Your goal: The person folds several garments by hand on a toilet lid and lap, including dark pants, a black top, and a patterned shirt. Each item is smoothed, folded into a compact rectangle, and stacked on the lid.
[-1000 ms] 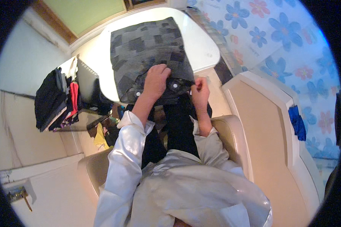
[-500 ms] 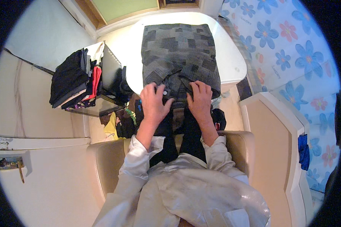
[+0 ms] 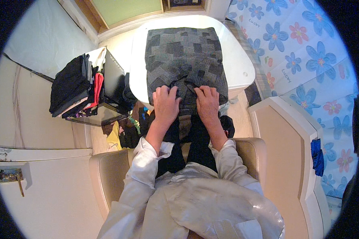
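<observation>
A dark grey shirt (image 3: 185,55) with a blocky pattern lies folded on a white table, its collar end toward me. My left hand (image 3: 166,104) is closed on the left side of the collar, thumb and fingertips pinching the cloth. On the other side my right hand (image 3: 207,104) grips the collar edge in the same way, with its fingers bent down into the fabric. Between the hands the dark collar flaps stand slightly raised. The thumb tips are partly hidden by the cloth.
A stack of folded clothes (image 3: 71,85), mostly black with a red piece, rests on a dark box (image 3: 115,79) at the left. Loose clothes (image 3: 127,129) lie below it. The white table (image 3: 237,65) has rounded corners. Chair arms (image 3: 249,153) flank me; a flowered curtain (image 3: 295,44) hangs right.
Both hands have drawn their fingertips in on the collar, and its flaps are lifted a little. The white button seen beside my left hand is now covered. The view has shifted slightly.
</observation>
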The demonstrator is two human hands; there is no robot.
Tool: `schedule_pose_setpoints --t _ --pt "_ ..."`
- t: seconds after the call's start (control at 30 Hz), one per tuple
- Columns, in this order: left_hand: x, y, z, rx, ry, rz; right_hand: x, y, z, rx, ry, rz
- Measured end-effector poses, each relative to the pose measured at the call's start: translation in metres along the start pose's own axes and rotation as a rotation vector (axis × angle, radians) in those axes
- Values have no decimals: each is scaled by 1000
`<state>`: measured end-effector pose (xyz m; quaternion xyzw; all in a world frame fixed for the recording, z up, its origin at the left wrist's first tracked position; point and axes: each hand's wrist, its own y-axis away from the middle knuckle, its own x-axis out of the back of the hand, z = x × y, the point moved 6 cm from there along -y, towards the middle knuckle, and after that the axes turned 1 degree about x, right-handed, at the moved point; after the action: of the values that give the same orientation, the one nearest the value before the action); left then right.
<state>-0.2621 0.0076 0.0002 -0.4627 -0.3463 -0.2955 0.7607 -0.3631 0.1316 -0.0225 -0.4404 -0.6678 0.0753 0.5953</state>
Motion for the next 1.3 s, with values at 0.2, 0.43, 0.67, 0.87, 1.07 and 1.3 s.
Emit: schedule_pose_setpoints --t 0.2,0.43,0.67,0.87,1.07,1.3 --pt "-20 -9 -21 153 147 63 8 -6 -5 9 -65 72" --pt "-31 -20 -31 401 600 12 1 -4 -4 -1 -82 43" --pt "-20 -23 -17 198 246 -101 6 -4 -7 4 -96 22" --pt "-17 -23 -7 108 39 -82 2 -5 -9 7 -96 21" --pt "7 -37 2 27 -26 143 -2 -7 -10 19 -45 -67" --pt "-12 -41 -29 97 -11 -22 1 -8 -10 -10 -103 -81"
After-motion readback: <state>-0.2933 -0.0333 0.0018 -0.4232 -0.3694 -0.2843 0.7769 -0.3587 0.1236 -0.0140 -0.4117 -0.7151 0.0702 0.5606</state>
